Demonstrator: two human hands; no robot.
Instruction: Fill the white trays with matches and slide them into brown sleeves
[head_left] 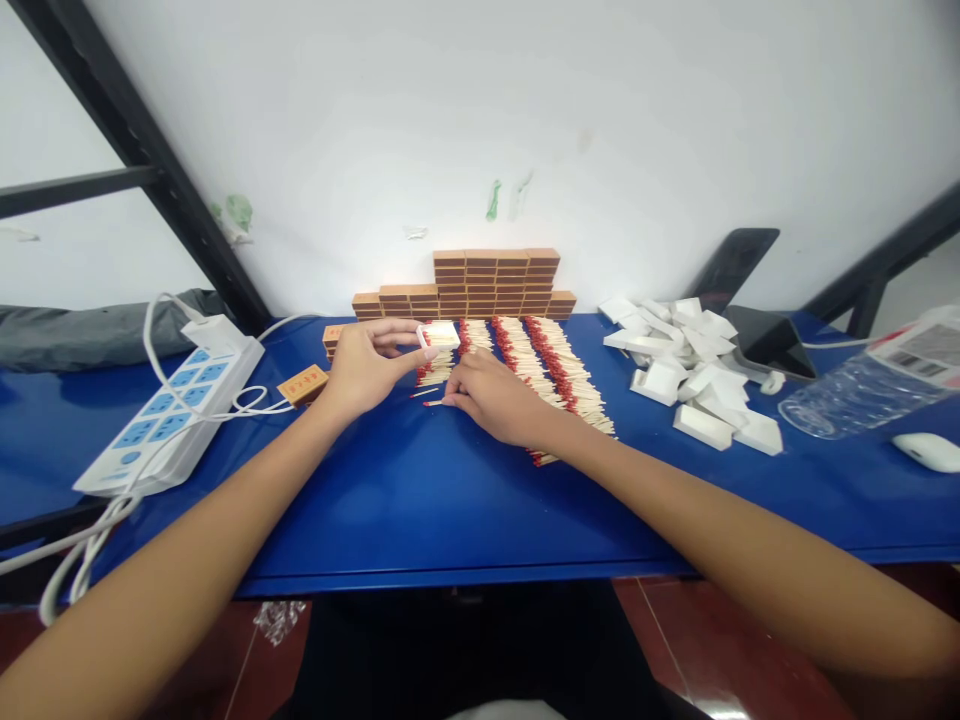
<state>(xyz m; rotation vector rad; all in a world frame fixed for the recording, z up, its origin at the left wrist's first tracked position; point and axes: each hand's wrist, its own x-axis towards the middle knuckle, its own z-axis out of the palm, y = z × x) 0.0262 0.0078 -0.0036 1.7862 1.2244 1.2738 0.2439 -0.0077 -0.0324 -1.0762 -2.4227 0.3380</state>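
My left hand [369, 362] grips a white matchbox tray [439, 336] with some matches lying in it, thumb on the near side. Just right of it, my right hand [491, 395] is closed in a pinch on a red-tipped match [433, 403] low over the blue table. One loose match [424, 392] lies beside it. Behind and to the right of my hands stretch long rows of red-headed matches [566, 375], partly hidden by my right hand. Orange matchbox sleeves [495, 285] are stacked against the wall.
Empty-looking white trays [686, 360] are heaped on the right, near a leaning phone [739, 262], a plastic bottle [862, 385] and a white mouse [928, 452]. A power strip [176, 400] with cables stands left, next to an orange matchbox [303, 384].
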